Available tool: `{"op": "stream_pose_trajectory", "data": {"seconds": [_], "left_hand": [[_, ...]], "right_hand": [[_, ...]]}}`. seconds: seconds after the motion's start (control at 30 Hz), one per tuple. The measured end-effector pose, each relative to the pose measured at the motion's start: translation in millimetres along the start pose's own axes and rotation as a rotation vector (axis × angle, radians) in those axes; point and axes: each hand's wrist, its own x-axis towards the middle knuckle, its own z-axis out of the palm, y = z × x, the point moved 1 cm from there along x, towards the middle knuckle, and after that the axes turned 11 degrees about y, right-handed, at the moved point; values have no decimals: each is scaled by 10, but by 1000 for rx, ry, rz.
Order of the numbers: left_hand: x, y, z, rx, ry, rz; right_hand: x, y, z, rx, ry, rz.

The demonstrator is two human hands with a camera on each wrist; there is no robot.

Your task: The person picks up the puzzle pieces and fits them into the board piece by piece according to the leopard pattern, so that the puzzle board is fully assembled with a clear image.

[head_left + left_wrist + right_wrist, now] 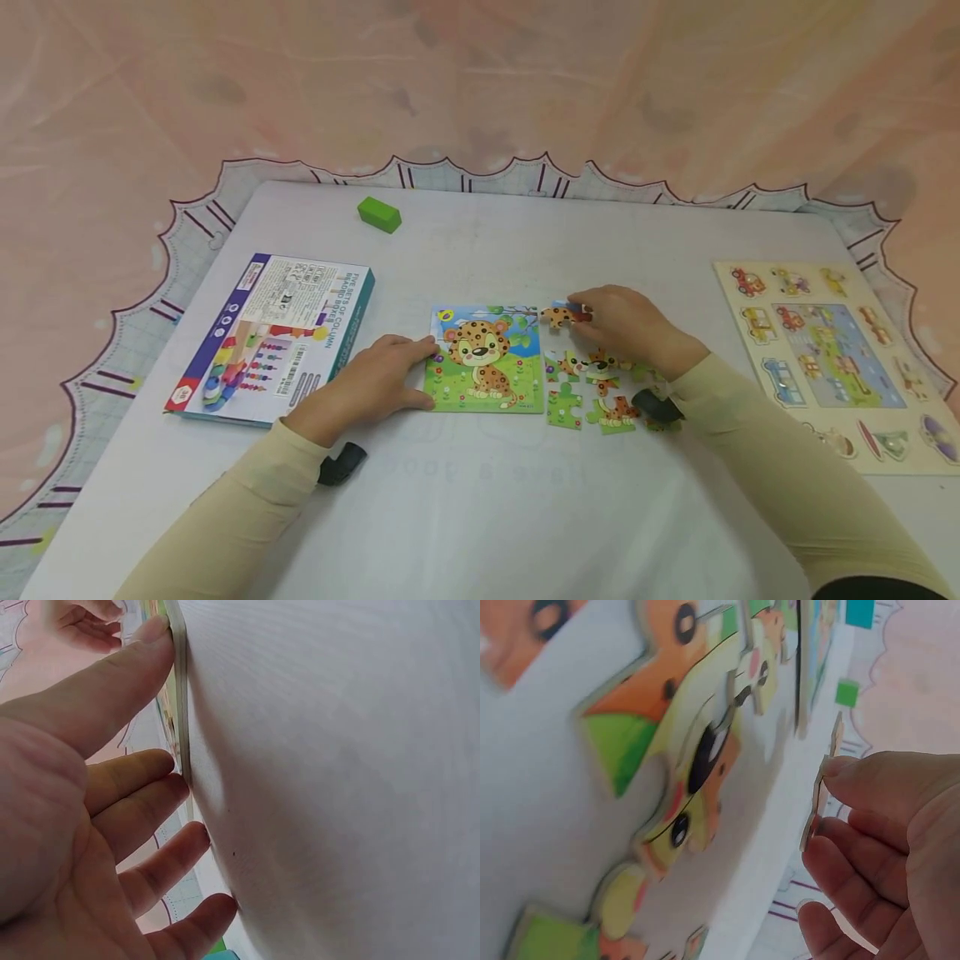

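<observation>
Left hand: loosely spread, touching leopard board
Right hand: pinching puzzle piece
Board: between hands, left of piece

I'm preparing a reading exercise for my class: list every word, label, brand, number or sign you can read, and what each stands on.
"FIVE SETS OF COLUMN BEADED BOX…", on the toy box; last letters uncertain.
"Have a good", faint and upside down, on the white table cover.
Too small to read: the fine print, logos and barcode on the box; the corner print on the leopard picture board.
</observation>
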Motion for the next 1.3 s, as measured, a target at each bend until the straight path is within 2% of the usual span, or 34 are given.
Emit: {"op": "stream_pose_trajectory", "data": {"seconds": [0.43, 0.97, 1.3], "left_hand": [[-10, -3, -9, 3, 4, 14], [-8, 7, -6, 9, -1, 18], [0, -1, 3, 2, -7, 18]], "right_hand": [[140, -204, 32, 21, 28, -75], [276, -457, 115, 51, -11, -91], [331, -552, 190, 72, -15, -140]]}}
